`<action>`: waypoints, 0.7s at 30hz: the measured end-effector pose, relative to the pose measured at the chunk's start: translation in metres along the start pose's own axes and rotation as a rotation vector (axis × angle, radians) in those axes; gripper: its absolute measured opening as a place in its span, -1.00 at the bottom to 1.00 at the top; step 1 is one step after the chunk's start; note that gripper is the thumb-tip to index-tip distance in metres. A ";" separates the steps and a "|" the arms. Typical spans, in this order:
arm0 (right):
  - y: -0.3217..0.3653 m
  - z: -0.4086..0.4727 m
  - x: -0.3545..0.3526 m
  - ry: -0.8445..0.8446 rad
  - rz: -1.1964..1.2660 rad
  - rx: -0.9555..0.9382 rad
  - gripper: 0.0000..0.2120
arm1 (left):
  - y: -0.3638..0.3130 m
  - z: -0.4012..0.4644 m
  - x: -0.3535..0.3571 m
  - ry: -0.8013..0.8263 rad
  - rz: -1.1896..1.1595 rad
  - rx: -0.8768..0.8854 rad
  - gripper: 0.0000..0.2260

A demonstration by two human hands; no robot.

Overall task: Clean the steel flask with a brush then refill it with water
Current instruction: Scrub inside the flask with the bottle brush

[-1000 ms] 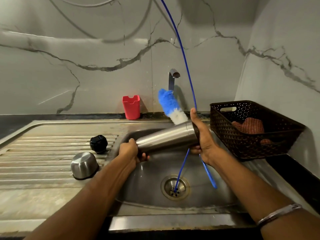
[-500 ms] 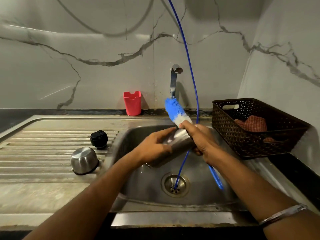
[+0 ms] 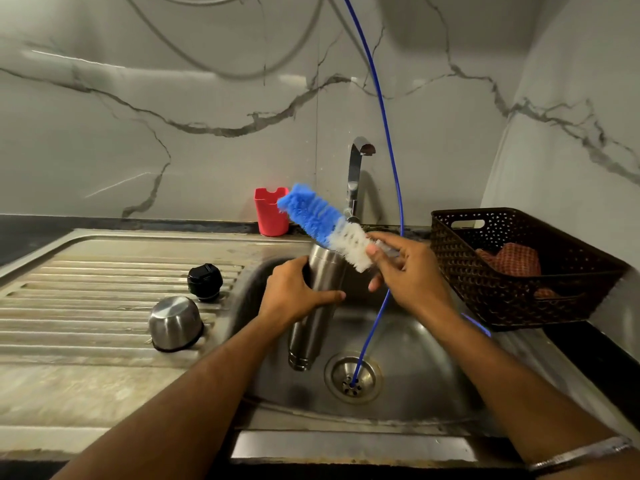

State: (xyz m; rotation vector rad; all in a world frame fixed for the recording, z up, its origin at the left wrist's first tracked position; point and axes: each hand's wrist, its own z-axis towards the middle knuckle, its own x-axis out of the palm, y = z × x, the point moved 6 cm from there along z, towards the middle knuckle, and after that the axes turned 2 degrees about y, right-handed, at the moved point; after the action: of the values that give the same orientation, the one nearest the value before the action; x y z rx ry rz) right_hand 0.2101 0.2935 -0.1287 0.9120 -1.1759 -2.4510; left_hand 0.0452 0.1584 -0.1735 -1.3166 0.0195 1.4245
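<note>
Evidently you had arranged everything around the sink (image 3: 433, 382) so that drips would fall into the basin. From the head camera, your left hand (image 3: 294, 292) was wrapped around the upper part of the flask (image 3: 317, 306), fingers curled round its body and the thumb lying across the front. You held it nearly upright over the basin, mouth up and tipped slightly away from you, which I judge was meant to give the brush a straight way in.

Your right hand (image 3: 403, 271) pinched the brush (image 3: 329, 226) at the neck just below the white bristles, thumb and forefinger closed on it while the other fingers hung loosely spread. The blue tip pointed up and to the left, the bristles lay just above the flask's mouth, and none of them were inside it, so the scrubbing looked either paused or about to start.

The tap (image 3: 356, 174) stood behind the flask with no water visibly running. A thin blue hose (image 3: 391, 140) hung down from above into the drain (image 3: 353, 377), passing behind your right hand.

On the draining board to the left you had parked the black stopper (image 3: 205, 282) and the steel cap (image 3: 176, 323), apart from each other and probably out of splash range. A red cup (image 3: 270, 216) stood at the wall, and a dark basket (image 3: 512, 268) holding a cloth (image 3: 512, 259) sat to the right.
</note>
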 end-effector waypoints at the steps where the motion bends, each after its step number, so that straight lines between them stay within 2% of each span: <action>1: 0.003 -0.002 0.003 0.025 -0.067 -0.020 -0.70 | 0.003 0.001 -0.001 -0.002 0.024 -0.017 -0.40; 7: 0.015 -0.001 0.003 -0.001 -0.419 -0.214 -0.61 | -0.013 -0.007 0.006 0.068 0.106 0.114 -0.30; 12: 0.020 -0.010 0.005 -0.031 -0.607 -0.361 -0.57 | 0.000 0.001 0.001 0.025 0.020 -0.041 -0.33; 16: 0.027 -0.009 0.004 -0.032 -0.751 -0.371 -0.60 | -0.008 -0.005 0.008 0.081 0.068 -0.058 -0.41; 19: 0.039 -0.017 0.013 -0.019 -0.855 -0.500 -0.60 | -0.006 -0.008 0.011 0.103 0.024 -0.080 -0.44; 21: 0.040 -0.021 0.016 -0.009 -0.861 -0.516 -0.60 | -0.006 -0.008 0.010 0.094 -0.007 -0.089 -0.45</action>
State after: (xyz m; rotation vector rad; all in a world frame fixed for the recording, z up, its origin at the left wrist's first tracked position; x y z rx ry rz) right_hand 0.2103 0.2480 -0.1139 1.4183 -0.0603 -3.1444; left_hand 0.0577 0.1621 -0.1792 -1.4546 0.0142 1.3705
